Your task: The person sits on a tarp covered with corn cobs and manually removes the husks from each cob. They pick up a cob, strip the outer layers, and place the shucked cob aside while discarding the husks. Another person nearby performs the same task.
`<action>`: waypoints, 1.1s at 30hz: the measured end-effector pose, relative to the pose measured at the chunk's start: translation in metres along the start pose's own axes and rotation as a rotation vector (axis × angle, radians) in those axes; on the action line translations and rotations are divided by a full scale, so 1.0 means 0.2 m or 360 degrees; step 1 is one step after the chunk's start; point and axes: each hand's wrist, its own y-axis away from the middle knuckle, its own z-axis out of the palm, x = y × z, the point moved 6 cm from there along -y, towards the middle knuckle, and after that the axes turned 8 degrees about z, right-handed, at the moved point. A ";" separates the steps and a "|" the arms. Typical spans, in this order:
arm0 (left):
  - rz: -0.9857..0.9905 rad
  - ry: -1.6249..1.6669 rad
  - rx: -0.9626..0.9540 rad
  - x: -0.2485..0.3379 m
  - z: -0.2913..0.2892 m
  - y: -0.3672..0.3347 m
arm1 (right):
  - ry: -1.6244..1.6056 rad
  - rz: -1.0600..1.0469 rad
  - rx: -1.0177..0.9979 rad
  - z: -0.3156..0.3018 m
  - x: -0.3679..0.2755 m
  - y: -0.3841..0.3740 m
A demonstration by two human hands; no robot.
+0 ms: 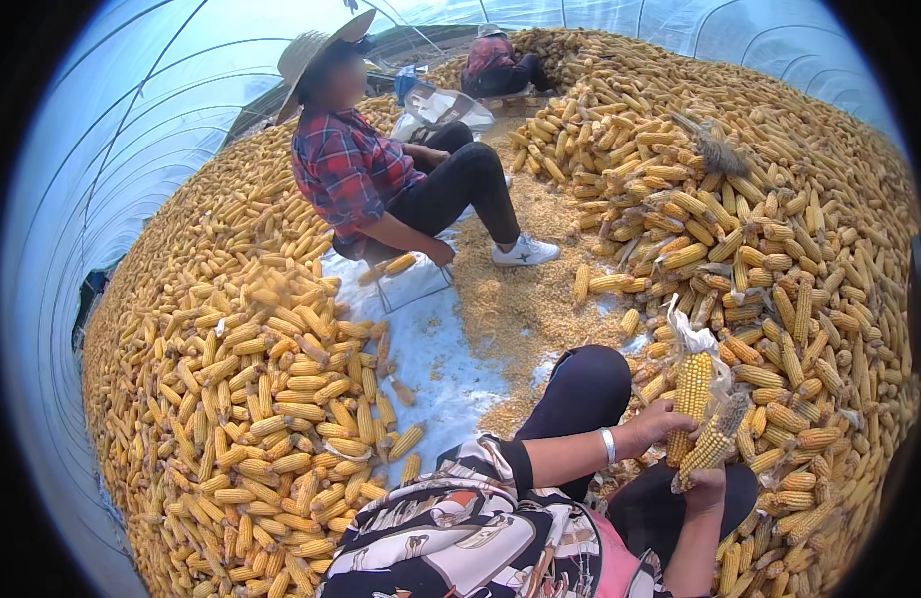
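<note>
Above my knees, my left hand [656, 427], a silver bracelet on its wrist, is closed around a yellow corn cob [693, 387]. Pale dry husk [691, 334] still clings to the upper end of that cob. Just below and to the right, my right hand [703, 490] grips a second corn cob [716, 439], which is tilted and has a greyish, partly bare tip. The two cobs touch or overlap, and parts of my fingers are hidden behind them.
Large heaps of corn cobs rise on the left [271, 419] and right [819, 329]. Loose kernels [510, 329] cover a white sheet [410, 344] between them. A co-worker in a plaid shirt [351, 169] sits on a low stool ahead. Another person [495, 65] sits farther back. A plastic-covered tunnel [181, 100] encloses everything.
</note>
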 end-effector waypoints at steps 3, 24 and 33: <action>0.0018 0.0319 0.0085 -0.01 -0.03 -0.01 | -0.0102 0.0200 0.0103 -0.03 0.05 0.04; 0.0058 0.0938 -0.0152 0.07 -0.10 -0.16 | -0.0676 0.0324 -0.0170 0.03 0.13 0.19; -0.0263 0.0180 -0.0511 0.05 -0.12 -0.12 | -0.0842 0.0064 -0.0239 -0.04 0.13 0.30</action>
